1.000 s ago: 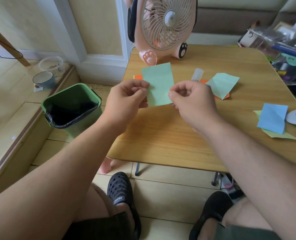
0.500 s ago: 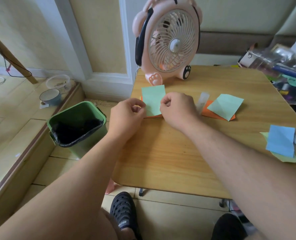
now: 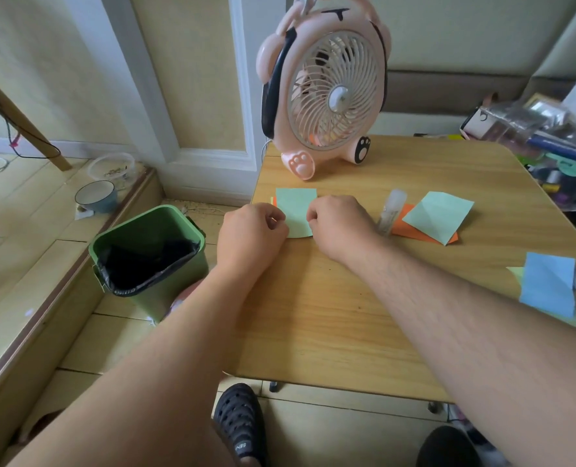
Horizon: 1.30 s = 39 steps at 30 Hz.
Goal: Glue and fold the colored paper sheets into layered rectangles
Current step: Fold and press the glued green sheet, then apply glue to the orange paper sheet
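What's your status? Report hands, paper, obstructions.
Left hand and right hand both pinching the mint green sheet, flat on the table. Orange edge showing beneath. Glue stick beside right hand, not blocking.

Hands: left hand (image 3: 252, 230) and right hand (image 3: 338, 224), both forearms bare and extended forward, knuckles up, fingers curled under, the two set close side by side.
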{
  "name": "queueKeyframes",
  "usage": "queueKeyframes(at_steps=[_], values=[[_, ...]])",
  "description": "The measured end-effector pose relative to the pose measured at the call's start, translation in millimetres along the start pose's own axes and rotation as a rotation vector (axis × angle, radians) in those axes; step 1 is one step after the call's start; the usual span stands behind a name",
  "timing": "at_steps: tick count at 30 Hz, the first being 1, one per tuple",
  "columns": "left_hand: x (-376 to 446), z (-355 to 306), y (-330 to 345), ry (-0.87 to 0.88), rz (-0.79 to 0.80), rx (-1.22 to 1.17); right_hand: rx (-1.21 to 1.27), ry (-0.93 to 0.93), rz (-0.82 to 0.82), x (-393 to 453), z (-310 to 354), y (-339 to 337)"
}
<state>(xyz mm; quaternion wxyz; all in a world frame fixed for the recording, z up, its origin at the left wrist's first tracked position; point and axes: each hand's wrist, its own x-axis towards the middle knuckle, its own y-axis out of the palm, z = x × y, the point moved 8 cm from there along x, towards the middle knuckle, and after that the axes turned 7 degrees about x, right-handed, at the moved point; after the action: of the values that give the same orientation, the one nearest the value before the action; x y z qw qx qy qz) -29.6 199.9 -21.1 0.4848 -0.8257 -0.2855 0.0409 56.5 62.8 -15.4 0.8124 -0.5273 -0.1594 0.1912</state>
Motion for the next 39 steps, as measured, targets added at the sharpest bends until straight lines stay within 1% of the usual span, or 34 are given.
queueKeyframes(at_steps=[7,14,20,21,23,25,27,28,30,32,34,36,39], values=[[0,-2,1,0.031,-0.015,0.071,-0.049,-0.008,0.071,-7,6,2],[-2,-3,6,0.065,-0.028,0.164,-0.118,-0.030,0.068,-12,14,1],[-1,-4,9,0.058,0.001,0.196,-0.162,-0.048,0.071,-15,20,2],[-1,-4,9,0.055,0.008,0.194,-0.147,-0.056,0.068,-17,19,0],[-1,-6,8,0.053,0.012,0.178,-0.033,-0.101,0.043,-26,13,-9],[-4,-15,5,0.065,-0.020,0.162,0.109,-0.202,-0.014,-42,5,-26],[-11,-33,0,0.130,-0.070,0.123,0.240,-0.279,-0.079,-65,-14,-50],[-17,-47,-1,0.187,-0.073,0.081,0.276,-0.288,-0.110,-76,-28,-61],[-33,-77,5,0.327,-0.012,-0.025,0.279,-0.209,-0.185,-91,-68,-81],[-55,-108,19,0.491,0.079,-0.085,0.298,-0.030,-0.282,-91,-116,-101],[-76,-133,41,0.628,0.187,-0.063,0.338,0.186,-0.345,-81,-162,-114],[-91,-151,63,0.733,0.260,-0.012,0.330,0.338,-0.322,-69,-195,-113],[-101,-176,86,0.830,0.318,0.076,0.300,0.425,-0.238,-57,-218,-94]])
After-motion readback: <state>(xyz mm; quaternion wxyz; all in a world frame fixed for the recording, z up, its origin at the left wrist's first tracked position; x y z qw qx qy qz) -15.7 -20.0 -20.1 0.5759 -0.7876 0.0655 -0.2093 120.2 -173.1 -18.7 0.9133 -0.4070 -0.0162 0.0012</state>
